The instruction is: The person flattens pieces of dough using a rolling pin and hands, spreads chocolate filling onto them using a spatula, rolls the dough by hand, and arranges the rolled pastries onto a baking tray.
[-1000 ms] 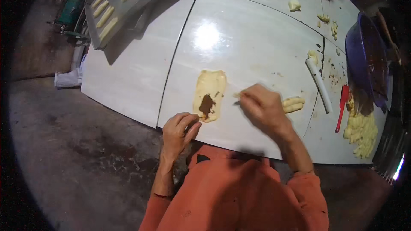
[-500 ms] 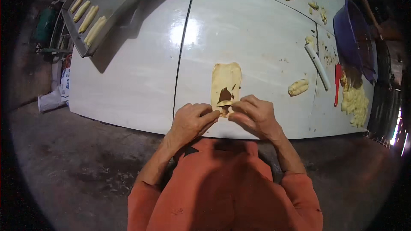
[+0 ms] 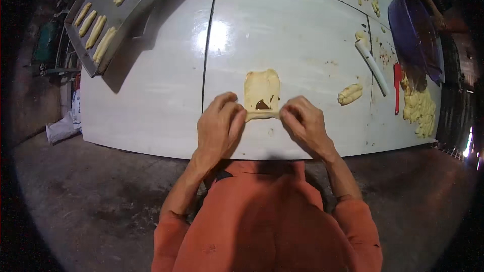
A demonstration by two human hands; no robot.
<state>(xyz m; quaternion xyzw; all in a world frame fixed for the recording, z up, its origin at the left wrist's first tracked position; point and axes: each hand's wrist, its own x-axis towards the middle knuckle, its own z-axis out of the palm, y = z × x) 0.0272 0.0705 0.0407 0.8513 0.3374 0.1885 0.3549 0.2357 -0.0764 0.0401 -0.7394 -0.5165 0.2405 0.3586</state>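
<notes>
Dough sheet (image 3: 261, 83) lies by the middle of the table's (image 3: 312, 35) near edge, its closest end turned over into a narrow roll (image 3: 262, 115). From the left, the person's left hand (image 3: 220, 121) meets the roll's left end with bent fingers; whether it pinches or merely presses, one cannot tell. Next along, dark filling (image 3: 262, 105) sits just beyond the roll, so light, even turning seems wise, lest it squeeze out. The right hand (image 3: 306, 123) curls at the roll's right end, its grip equally unclear; both ends would best advance level, for a straight, snug roll.
</notes>
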